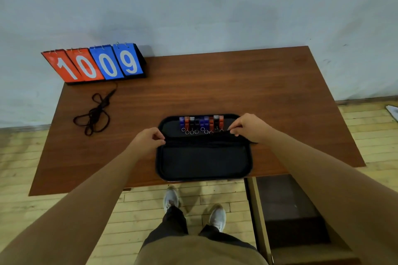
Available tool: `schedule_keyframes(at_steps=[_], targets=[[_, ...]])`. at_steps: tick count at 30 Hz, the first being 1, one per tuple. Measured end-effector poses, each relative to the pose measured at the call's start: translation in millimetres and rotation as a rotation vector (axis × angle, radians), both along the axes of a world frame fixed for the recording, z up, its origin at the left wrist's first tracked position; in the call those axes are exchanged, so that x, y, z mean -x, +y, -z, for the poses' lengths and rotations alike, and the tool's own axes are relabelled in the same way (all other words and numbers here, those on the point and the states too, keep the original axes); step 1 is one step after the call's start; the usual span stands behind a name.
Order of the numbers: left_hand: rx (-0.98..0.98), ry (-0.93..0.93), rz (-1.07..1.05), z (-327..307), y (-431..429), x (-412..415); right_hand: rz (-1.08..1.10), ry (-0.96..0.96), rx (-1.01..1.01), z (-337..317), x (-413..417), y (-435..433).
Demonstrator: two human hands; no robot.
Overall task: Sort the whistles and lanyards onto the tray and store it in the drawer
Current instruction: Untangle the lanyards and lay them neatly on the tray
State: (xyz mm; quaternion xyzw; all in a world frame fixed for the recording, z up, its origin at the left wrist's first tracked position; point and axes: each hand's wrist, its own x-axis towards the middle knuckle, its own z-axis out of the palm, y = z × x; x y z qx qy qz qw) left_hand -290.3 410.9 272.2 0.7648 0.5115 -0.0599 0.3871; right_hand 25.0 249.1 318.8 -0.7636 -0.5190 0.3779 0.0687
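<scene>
Brown wooden table against a pale wall. Left hand and right hand each pinch a black lanyard stretched across the black rectangular tray, beside its row of coloured plastic whistles. Lanyard-laying seems in hand; next, fetch the tangled black cord lying well apart to the left.

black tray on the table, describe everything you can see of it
The black rectangular tray with rounded corners and a raised rim looks like matte plastic. It lies flat at the front edge of the brown wooden table. Blue, red and black whistles with metal rings line its far side; its near half is bare. Across its middle stretch black cords, pinched by the left hand and right hand over its side rims.
</scene>
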Motion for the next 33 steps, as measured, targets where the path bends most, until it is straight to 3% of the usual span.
schedule_keyframes(at_steps=[15,27,33], targets=[[-0.058,-0.007,-0.076,57.3,-27.9,4.6,0.151,-0.208,0.064,93.0,17.0,-51.7],[-0.32,0.072,0.075,93.5,-21.5,8.2,0.068,-0.444,-0.081,127.2,8.8,-67.5],[-0.367,0.053,0.042,98.9,-24.2,6.7,0.104,-0.495,-0.126,135.7,9.6,-63.0]])
